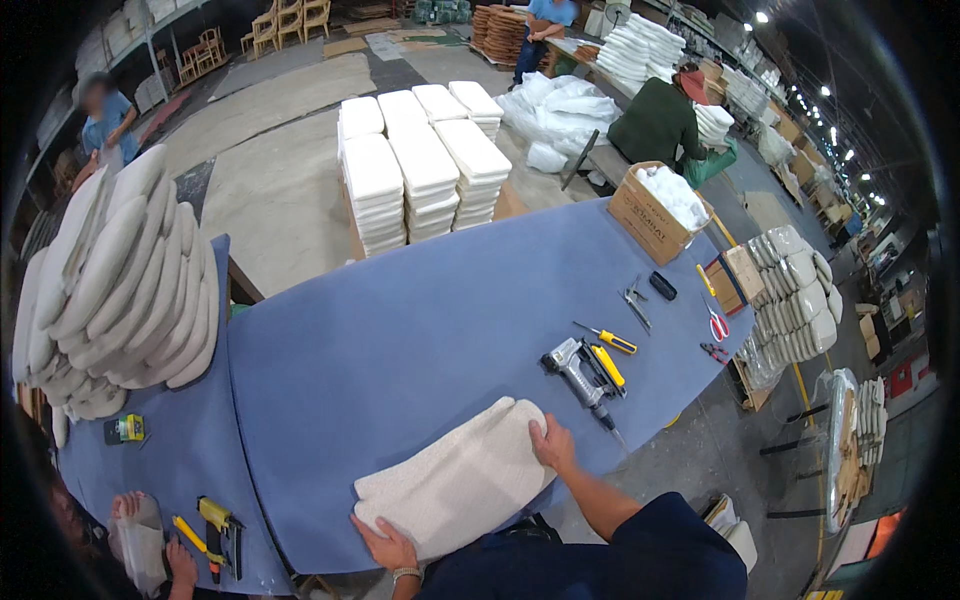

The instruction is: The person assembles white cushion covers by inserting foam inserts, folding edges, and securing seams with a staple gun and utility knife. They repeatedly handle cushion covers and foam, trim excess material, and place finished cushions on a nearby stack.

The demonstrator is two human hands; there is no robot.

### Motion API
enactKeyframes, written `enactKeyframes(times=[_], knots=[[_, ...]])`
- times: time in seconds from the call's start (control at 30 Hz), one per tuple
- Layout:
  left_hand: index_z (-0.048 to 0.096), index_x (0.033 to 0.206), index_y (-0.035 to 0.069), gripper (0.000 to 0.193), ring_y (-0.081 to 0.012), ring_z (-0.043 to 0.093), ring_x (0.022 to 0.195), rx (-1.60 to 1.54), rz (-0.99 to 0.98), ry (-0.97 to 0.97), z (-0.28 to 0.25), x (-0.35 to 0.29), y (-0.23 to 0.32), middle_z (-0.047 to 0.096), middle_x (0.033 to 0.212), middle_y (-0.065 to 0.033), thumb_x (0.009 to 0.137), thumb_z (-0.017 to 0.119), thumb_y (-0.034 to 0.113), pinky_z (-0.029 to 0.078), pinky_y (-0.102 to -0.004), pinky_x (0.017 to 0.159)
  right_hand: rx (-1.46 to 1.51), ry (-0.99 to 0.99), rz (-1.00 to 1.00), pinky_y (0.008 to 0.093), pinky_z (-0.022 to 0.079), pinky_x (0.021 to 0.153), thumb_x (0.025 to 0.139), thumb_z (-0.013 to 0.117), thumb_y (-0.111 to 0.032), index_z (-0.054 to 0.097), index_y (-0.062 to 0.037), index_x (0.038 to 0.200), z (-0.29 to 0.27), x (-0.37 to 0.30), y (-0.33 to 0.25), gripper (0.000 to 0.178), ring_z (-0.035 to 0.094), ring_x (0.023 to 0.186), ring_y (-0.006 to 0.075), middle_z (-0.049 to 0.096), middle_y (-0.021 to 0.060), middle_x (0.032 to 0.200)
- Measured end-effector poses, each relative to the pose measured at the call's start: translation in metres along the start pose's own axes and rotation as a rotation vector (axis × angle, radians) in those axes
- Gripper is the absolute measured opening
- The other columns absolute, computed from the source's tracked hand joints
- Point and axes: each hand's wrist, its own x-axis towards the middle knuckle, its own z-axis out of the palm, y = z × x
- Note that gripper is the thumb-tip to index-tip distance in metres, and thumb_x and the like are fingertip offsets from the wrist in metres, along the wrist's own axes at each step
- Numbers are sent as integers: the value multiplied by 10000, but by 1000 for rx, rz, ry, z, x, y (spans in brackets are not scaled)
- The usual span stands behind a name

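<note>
A cream fabric seat cushion (455, 478) lies at the near edge of the blue-covered table (400, 330), its long side slanting up to the right. My left hand (390, 548) grips the lower left corner, fingers against the fabric. At the opposite end my right hand (552, 447) is closed around the cushion's edge; part of its fingers is hidden. Just beyond the right hand lies a grey pneumatic staple gun (578, 375) with a yellow-handled tool (608, 367) against it. A yellow screwdriver (612, 341) rests a little farther off.
Pliers (636, 305), a black case (662, 286), red scissors (718, 325) and a carton with white stuffing (655, 220) occupy the right side. Stacked cushions (130, 280) rise at left, near another person's hands (180, 560) and a yellow staple gun (217, 535). White foam stacks (420, 160) stand beyond.
</note>
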Motion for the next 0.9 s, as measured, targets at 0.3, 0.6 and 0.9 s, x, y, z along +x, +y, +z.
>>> enactKeyframes(times=[0.3, 0.6, 0.9], knots=[[431, 1511, 22, 619, -488, 557, 1265, -93, -7, -112, -10, 38, -4, 555, 1425, -289, 1061, 449, 447, 437, -515, 1058, -30, -22, 88, 540, 485, 911, 981, 458, -640, 623, -10, 1141, -27, -24, -11, 670, 630, 1047, 509, 685, 306, 1081], [583, 1260, 22, 564, -552, 644, 926, 34, -41, -152, -12, 63, -3, 702, 1019, -316, 1070, 347, 498, 471, -622, 803, -39, 44, 348, 570, 472, 921, 993, 384, -673, 668, -4, 1124, -19, -55, -26, 738, 625, 1067, 522, 687, 309, 1081], [573, 1147, -10, 470, -556, 630, 847, 19, -16, -146, -5, 54, -12, 680, 912, -330, 1085, 355, 403, 449, -613, 719, -65, -25, 355, 568, 483, 927, 1007, 429, -575, 672, 3, 1164, -15, -51, -11, 646, 633, 1057, 514, 680, 322, 1093]])
